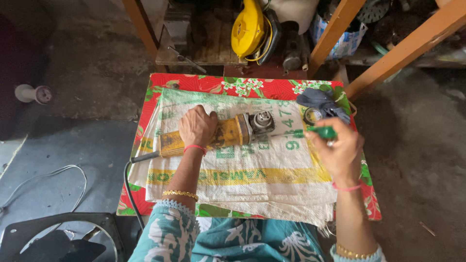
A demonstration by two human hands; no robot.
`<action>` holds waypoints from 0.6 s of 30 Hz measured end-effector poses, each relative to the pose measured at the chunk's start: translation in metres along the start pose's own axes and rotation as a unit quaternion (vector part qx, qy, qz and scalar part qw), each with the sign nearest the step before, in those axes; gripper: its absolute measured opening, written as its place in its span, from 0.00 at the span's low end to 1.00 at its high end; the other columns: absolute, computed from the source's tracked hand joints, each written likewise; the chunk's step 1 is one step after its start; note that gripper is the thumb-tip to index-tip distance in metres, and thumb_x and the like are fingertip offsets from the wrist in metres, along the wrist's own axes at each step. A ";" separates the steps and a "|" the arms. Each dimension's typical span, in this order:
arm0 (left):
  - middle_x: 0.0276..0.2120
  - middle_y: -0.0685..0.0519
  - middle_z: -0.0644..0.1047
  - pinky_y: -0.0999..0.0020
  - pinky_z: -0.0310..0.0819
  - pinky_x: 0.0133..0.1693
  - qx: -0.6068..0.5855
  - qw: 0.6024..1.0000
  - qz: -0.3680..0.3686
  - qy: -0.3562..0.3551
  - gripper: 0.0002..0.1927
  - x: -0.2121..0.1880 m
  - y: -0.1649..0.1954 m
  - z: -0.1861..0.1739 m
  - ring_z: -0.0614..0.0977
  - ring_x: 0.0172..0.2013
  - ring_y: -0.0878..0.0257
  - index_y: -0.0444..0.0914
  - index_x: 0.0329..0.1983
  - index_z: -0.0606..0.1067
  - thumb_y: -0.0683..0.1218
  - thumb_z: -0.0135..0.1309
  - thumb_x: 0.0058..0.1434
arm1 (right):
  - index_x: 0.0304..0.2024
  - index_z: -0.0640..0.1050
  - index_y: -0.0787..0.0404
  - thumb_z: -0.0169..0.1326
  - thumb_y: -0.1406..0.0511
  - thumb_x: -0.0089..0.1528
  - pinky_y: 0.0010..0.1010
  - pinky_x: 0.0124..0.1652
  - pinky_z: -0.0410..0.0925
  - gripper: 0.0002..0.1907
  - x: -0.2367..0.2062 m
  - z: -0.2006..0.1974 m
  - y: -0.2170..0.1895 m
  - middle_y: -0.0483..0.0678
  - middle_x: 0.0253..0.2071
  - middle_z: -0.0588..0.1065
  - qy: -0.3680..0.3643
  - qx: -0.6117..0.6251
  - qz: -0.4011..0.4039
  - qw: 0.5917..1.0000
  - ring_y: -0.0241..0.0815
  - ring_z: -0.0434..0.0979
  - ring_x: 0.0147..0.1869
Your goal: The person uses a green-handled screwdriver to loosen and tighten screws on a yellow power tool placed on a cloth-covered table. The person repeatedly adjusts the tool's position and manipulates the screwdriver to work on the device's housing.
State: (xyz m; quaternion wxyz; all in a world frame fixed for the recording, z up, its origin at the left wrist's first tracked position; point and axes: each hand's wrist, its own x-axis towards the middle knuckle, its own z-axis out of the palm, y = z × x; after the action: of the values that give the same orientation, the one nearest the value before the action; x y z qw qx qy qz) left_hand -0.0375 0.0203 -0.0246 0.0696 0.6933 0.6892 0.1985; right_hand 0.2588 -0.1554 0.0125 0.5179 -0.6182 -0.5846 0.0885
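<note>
Woven sack (252, 179) over floral-clothed table (204, 85), concrete floor (82, 73) around.

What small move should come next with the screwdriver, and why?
Probably ease the screwdriver tip left to the grinder head. The left hand already pins the grinder body on the sack; the right hand holds the tool just short of it.

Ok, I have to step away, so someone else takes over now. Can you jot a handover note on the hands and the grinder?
Left hand: gripping the yellow grinder body, pinning it on the sack.
Right hand: holding a green-handled screwdriver, tip at the grinder head.
Small round part and dark cloth lie beyond the right hand.
Done: no disc or guard on the head.
Left: work at the head continues.
</note>
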 end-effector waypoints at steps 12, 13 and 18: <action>0.33 0.36 0.81 0.50 0.77 0.42 0.006 1.000 0.005 0.016 0.22 0.000 -0.003 0.002 0.84 0.36 0.42 0.32 0.35 0.80 0.58 0.55 0.60 | 0.57 0.76 0.66 0.63 0.74 0.67 0.28 0.46 0.75 0.17 0.054 0.001 -0.107 0.49 0.42 0.80 -0.001 0.030 -0.203 0.979 0.36 0.83 0.45; 0.33 0.35 0.81 0.49 0.76 0.42 0.009 0.999 0.013 0.028 0.22 -0.001 -0.003 0.002 0.84 0.36 0.41 0.32 0.35 0.80 0.58 0.56 0.59 | 0.57 0.76 0.66 0.64 0.73 0.66 0.28 0.46 0.75 0.17 0.057 0.004 -0.107 0.49 0.43 0.80 -0.004 0.025 -0.213 0.977 0.36 0.83 0.45; 0.33 0.35 0.81 0.49 0.77 0.42 0.004 1.000 0.008 0.009 0.22 -0.001 -0.006 0.000 0.84 0.36 0.41 0.32 0.35 0.80 0.58 0.55 0.61 | 0.55 0.75 0.67 0.66 0.71 0.65 0.30 0.47 0.73 0.18 0.063 0.018 -0.107 0.53 0.48 0.79 -0.002 0.016 -0.255 0.967 0.40 0.82 0.47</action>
State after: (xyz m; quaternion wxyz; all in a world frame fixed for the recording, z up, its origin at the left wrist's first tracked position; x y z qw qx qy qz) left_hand -0.0427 0.0194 -0.0272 0.0594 0.6976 0.6846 0.2026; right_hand 0.1973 -0.1181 0.1149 0.5319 -0.4402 -0.7226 -0.0357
